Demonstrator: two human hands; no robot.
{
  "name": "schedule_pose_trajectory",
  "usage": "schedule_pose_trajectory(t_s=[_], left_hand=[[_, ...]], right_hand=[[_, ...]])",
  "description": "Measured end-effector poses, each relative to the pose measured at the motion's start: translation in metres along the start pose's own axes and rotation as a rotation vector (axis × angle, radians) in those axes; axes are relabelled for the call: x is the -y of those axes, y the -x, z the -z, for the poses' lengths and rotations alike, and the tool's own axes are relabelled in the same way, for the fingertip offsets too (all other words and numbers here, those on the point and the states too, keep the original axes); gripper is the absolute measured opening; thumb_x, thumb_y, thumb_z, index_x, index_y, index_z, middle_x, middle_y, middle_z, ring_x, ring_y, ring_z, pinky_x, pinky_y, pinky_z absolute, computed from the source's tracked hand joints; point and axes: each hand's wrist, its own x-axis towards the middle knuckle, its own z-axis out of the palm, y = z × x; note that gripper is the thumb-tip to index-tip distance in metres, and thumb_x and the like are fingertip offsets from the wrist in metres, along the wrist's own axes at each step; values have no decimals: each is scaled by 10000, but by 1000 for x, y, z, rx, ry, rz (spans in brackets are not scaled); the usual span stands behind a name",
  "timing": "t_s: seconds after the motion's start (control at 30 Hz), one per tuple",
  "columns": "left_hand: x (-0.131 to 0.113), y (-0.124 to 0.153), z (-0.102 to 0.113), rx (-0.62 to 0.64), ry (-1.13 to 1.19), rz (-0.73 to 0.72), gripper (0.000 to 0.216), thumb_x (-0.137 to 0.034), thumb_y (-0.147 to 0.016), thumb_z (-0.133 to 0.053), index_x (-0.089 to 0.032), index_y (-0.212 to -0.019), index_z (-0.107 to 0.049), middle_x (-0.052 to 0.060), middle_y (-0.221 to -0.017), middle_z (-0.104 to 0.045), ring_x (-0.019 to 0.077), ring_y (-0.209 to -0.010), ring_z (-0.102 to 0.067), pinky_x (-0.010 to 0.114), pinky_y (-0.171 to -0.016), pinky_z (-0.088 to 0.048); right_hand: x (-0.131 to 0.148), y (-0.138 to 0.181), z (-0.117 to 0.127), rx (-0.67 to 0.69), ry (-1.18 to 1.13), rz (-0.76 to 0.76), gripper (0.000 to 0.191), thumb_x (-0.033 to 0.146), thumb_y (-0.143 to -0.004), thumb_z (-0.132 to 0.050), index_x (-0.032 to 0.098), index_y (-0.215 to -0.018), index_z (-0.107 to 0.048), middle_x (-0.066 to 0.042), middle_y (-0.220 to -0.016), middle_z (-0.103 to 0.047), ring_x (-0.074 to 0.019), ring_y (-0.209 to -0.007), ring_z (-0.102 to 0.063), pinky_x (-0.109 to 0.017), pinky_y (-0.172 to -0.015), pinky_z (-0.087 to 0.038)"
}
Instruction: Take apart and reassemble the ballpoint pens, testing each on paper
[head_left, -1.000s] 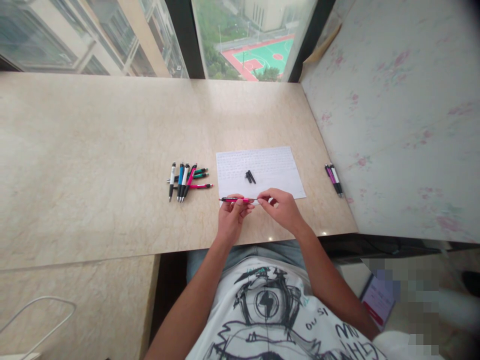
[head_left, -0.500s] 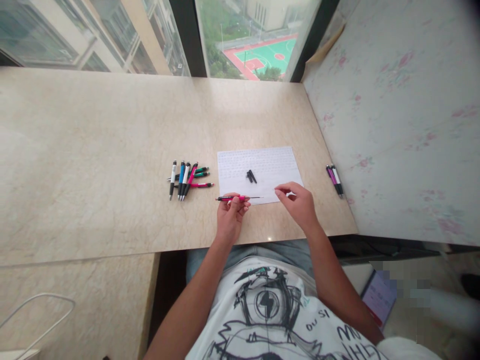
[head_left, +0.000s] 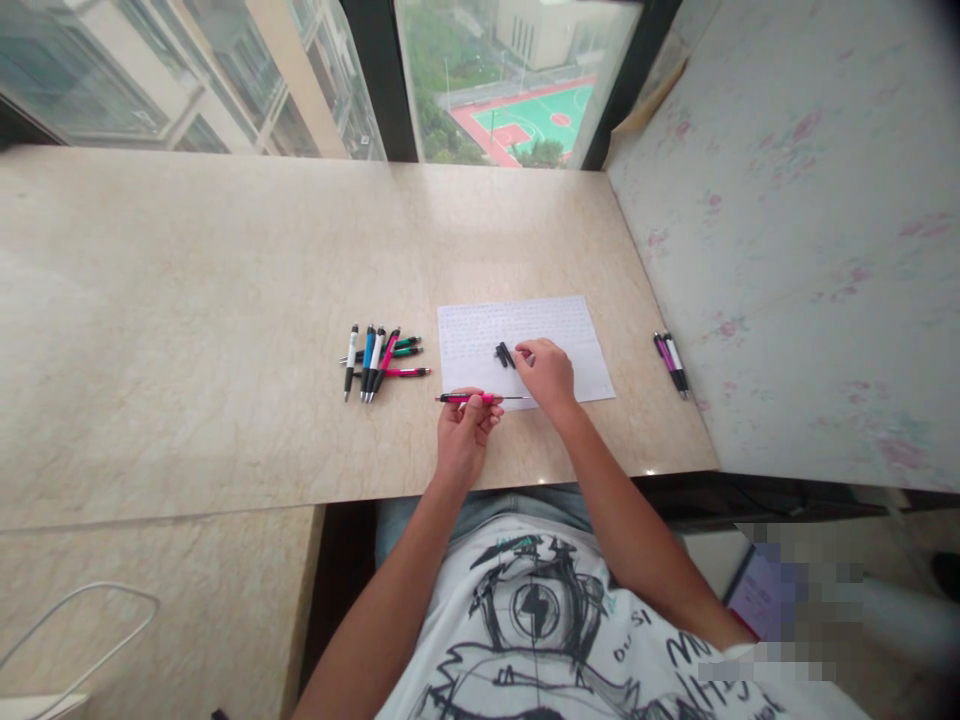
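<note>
- Pink and black plastic pen (head_left: 469, 398) is held in the left hand (head_left: 463, 437). The fingers are closed around its middle, and it is kept level just above the near edge of the paper, with its ends pointing to 9 and 3 o'clock.
- From the 3 o'clock end of this pen a thin dark rod (head_left: 514, 398) is seen sticking out, as far as the heel of the right hand.
- The right hand (head_left: 547, 375) is placed at 1 o'clock from the left hand, over a white sheet of paper with faint handwriting (head_left: 581, 325).
- Its fingertips are curled and set just beside two small black plastic pieces (head_left: 503, 354), which lie on the sheet at 9 o'clock from them. It cannot be told whether these pieces are touched, or whether anything is pinched in this hand.
- The sheet is laid flat on a beige marble tabletop (head_left: 225, 300), near its front edge.
- At 9 o'clock from the sheet a bunch of plastic click pens (head_left: 377, 358) is gathered, with white, blue, pink and green barrels, some of them crossed over others.
- At 3 o'clock from the sheet, well apart from it, a pair of pens, one purple and one white (head_left: 671, 362), is laid side by side close to a pale flowered wall (head_left: 787, 250).
- At 12 o'clock, beyond the tabletop, a window (head_left: 517, 80) is seen.
</note>
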Motion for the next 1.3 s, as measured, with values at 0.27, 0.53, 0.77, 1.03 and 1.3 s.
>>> schedule_pose_trajectory(t_s=[0.27,0.53,0.77,1.03,1.3], left_hand=[[2,-1,1,18,-21,-2,307,-366,-755,-803,-188,-933,-627,43,-830,-744,101,-676,-687,189,-619,-517],[2,0,0,39,-50,-20,282,-344,-772,-791,-183,-936,-628,62,-853,-754,100,-673,-683,197,-633,-514],[2,-1,1,-12,-31,-13,313,-366,-761,-798,-180,-945,-627,58,-844,-749,99,-680,-679,195,-629,-508],[2,-1,2,3,-28,-13,298,-352,-770,-792,-182,-950,-626,57,-843,-748,94,-679,-676,188,-634,-507],[3,-1,3,11,-35,-13,303,-351,-781,-781,-181,-972,-619,52,-852,-745,94,-679,-673,196,-646,-509]], right_hand=[[3,28,38,186,-384,80,246,348,-924,-544,201,-885,-737,-41,-841,-745,-166,-735,-647,-277,-662,-486],[6,49,74,400,-295,249,112,240,-864,-626,212,-820,-725,-22,-791,-714,-153,-729,-621,-275,-649,-467],[-46,58,88,399,-264,115,121,281,-840,-635,205,-823,-727,-35,-829,-729,-167,-722,-638,-284,-608,-469],[-43,37,50,112,-120,-67,128,257,-813,-618,206,-785,-732,-43,-775,-729,-185,-686,-645,-324,-692,-498],[-17,17,19,46,3,-76,161,260,-839,-604,184,-855,-745,-83,-833,-727,-196,-745,-633,-320,-734,-459]])
